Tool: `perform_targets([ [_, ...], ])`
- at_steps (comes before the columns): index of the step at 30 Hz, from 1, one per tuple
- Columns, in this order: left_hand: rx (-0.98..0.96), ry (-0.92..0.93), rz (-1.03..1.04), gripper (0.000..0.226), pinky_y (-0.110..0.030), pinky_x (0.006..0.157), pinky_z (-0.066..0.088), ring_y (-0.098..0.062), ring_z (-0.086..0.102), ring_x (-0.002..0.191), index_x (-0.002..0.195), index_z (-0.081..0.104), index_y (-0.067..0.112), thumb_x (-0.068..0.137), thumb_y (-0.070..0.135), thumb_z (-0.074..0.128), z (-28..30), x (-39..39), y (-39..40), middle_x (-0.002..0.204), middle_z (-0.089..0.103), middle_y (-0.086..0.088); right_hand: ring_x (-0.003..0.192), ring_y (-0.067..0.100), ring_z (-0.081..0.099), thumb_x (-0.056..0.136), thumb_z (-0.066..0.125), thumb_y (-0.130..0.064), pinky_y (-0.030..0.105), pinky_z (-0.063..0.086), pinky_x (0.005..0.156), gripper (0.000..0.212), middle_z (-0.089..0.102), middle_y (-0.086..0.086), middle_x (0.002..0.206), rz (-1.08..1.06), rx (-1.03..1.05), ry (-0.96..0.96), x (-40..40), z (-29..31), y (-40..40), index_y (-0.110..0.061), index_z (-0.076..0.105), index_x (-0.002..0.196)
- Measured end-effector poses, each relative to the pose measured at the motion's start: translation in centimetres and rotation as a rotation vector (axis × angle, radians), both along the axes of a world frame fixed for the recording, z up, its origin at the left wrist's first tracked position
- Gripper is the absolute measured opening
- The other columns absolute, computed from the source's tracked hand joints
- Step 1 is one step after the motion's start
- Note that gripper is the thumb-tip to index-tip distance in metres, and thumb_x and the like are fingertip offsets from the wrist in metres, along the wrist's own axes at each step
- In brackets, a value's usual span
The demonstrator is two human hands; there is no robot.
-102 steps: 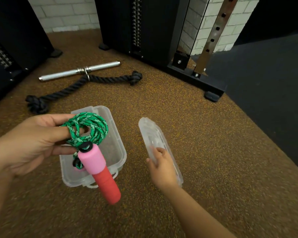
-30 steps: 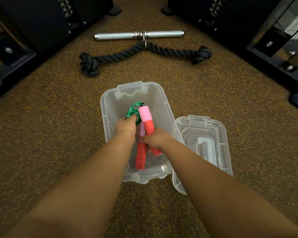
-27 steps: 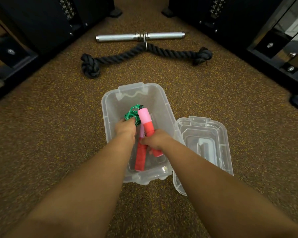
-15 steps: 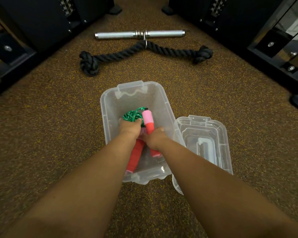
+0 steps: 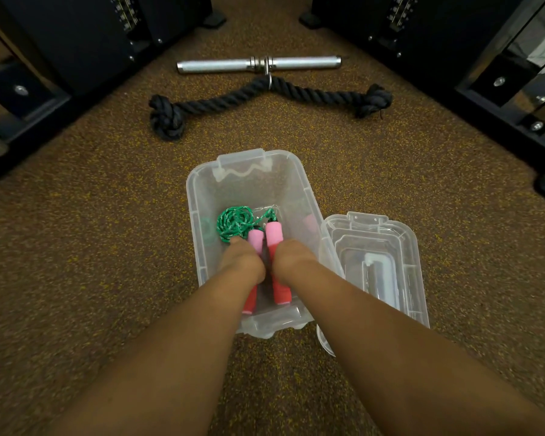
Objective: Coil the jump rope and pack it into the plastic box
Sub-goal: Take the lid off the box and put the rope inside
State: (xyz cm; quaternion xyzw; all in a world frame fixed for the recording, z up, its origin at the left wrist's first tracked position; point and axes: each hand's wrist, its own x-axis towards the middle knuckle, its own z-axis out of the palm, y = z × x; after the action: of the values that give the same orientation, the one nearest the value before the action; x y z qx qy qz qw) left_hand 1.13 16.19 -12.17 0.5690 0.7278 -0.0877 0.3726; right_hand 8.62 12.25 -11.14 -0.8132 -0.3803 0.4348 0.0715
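1. Green cord of the jump rope (image 5: 235, 222) lies coiled inside the clear plastic box (image 5: 202, 253), its two pink-and-red handles side by side along the bottom.
2. The left hand (image 5: 241, 262) sits over the left handle and the right hand (image 5: 291, 258) over the right one; the fingers are hidden beneath the hands, so whether they grip or just press I cannot tell.
3. The packing step looks nearly done.
4. Next, I judge, both hands must let go and fetch the lid (image 5: 378, 265), which lies touching the box's right side.
5. The floor (image 5: 92, 247) is brown speckled rubber, with a black rope attachment (image 5: 265, 96), a metal bar (image 5: 258, 64) and dark gym machines (image 5: 76, 42) beyond.
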Motion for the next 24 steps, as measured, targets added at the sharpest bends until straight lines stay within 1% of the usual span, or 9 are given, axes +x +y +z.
perform_targets([
  [3, -0.051, -0.053, 0.076, 0.053, -0.048, 0.097, 0.046, -0.037, 0.056, 0.117, 0.137, 0.026, 0.0, 0.091, 0.014, 0.047, 0.5, 0.2, 0.0, 0.134, 0.052, -0.022, 0.108, 0.034, 0.058, 0.094, 0.043, -0.02, 0.034, 0.038, 0.077, 0.021, 0.061, 0.02, 0.119, 0.059, -0.058, -0.026, -0.2, 0.3, 0.3, -0.007, 0.052, 0.107],
  [7, -0.092, -0.139, 0.174, 0.042, -0.056, 0.087, 0.049, -0.045, 0.057, 0.11, 0.137, 0.023, -0.001, 0.097, 0.011, 0.027, 1.5, 1.0, -0.3, 0.133, 0.046, -0.028, 0.111, 0.035, 0.057, 0.094, 0.043, -0.011, 0.031, 0.035, 0.071, 0.019, 0.061, 0.017, 0.115, 0.157, -0.009, -0.038, -0.2, 1.7, -0.4, -0.012, 0.057, 0.108],
  [9, -0.075, -0.067, 0.034, 0.042, -0.053, 0.083, 0.05, -0.046, 0.057, 0.11, 0.137, 0.025, -0.002, 0.097, 0.011, 0.029, 2.2, 0.9, -0.5, 0.134, 0.046, -0.027, 0.103, 0.037, 0.057, 0.093, 0.042, -0.01, 0.033, 0.036, 0.072, 0.005, 0.056, 0.015, 0.097, 0.195, 0.069, -0.062, -0.1, 3.5, -0.6, -0.015, 0.042, 0.095],
  [10, -0.073, -0.062, 0.006, 0.041, -0.049, 0.087, 0.05, -0.044, 0.057, 0.111, 0.134, 0.032, -0.003, 0.096, 0.011, 0.034, 2.5, 0.9, -0.5, 0.133, 0.049, -0.027, 0.1, 0.037, 0.056, 0.092, 0.041, -0.007, 0.035, 0.038, 0.073, 0.008, 0.054, 0.015, 0.096, 0.227, 0.106, -0.075, -0.2, 4.4, -0.6, -0.015, 0.038, 0.092],
  [13, -0.042, 0.021, -0.27, 0.032, -0.03, 0.084, 0.047, -0.035, 0.059, 0.113, 0.121, 0.053, -0.003, 0.093, 0.011, 0.044, 4.9, 0.6, -0.3, 0.124, 0.059, -0.02, 0.1, 0.038, 0.059, 0.09, 0.04, -0.001, 0.033, 0.039, 0.069, 0.018, 0.06, 0.021, 0.107, 0.295, 0.266, -0.194, 0.0, 7.1, -1.4, -0.008, 0.054, 0.099],
  [15, 0.014, 0.125, -0.409, 0.029, -0.03, 0.081, 0.042, -0.032, 0.057, 0.116, 0.118, 0.057, -0.001, 0.093, 0.01, 0.046, 7.0, 0.4, 0.0, 0.125, 0.059, -0.017, 0.092, 0.036, 0.062, 0.088, 0.042, -0.002, 0.032, 0.039, 0.063, 0.03, 0.066, 0.019, 0.099, 0.226, 0.476, -0.197, 0.6, 7.8, -2.8, -0.009, 0.06, 0.11],
  [18, 0.197, 0.157, -0.407, 0.029, -0.035, 0.09, 0.045, -0.032, 0.057, 0.116, 0.118, 0.059, 0.005, 0.089, 0.008, 0.053, 8.6, -0.2, 0.7, 0.127, 0.06, -0.016, 0.096, 0.026, 0.065, 0.089, 0.047, -0.003, 0.032, 0.049, 0.079, 0.034, 0.071, 0.01, 0.105, 0.063, 0.739, -0.154, 1.9, 8.3, -5.3, -0.017, 0.067, 0.113],
  [21, 0.362, -0.033, -0.393, 0.029, -0.037, 0.089, 0.048, -0.033, 0.059, 0.11, 0.115, 0.061, 0.015, 0.089, 0.01, 0.049, 9.9, -0.3, -0.4, 0.12, 0.063, -0.013, 0.089, 0.011, 0.063, 0.089, 0.051, -0.001, 0.016, 0.042, 0.078, 0.028, 0.072, 0.0, 0.1, -0.082, 0.867, -0.141, 3.7, 8.8, -7.9, -0.014, 0.07, 0.105],
  [24, 0.489, -0.26, -0.501, 0.027, -0.039, 0.088, 0.048, -0.031, 0.059, 0.106, 0.108, 0.063, 0.02, 0.089, 0.011, 0.046, 11.4, 0.9, -2.8, 0.115, 0.064, -0.01, 0.081, 0.002, 0.06, 0.09, 0.053, -0.002, 0.012, 0.043, 0.074, 0.027, 0.069, -0.01, 0.094, -0.231, 0.896, -0.139, 5.3, 8.8, -10.0, -0.021, 0.07, 0.1],
])
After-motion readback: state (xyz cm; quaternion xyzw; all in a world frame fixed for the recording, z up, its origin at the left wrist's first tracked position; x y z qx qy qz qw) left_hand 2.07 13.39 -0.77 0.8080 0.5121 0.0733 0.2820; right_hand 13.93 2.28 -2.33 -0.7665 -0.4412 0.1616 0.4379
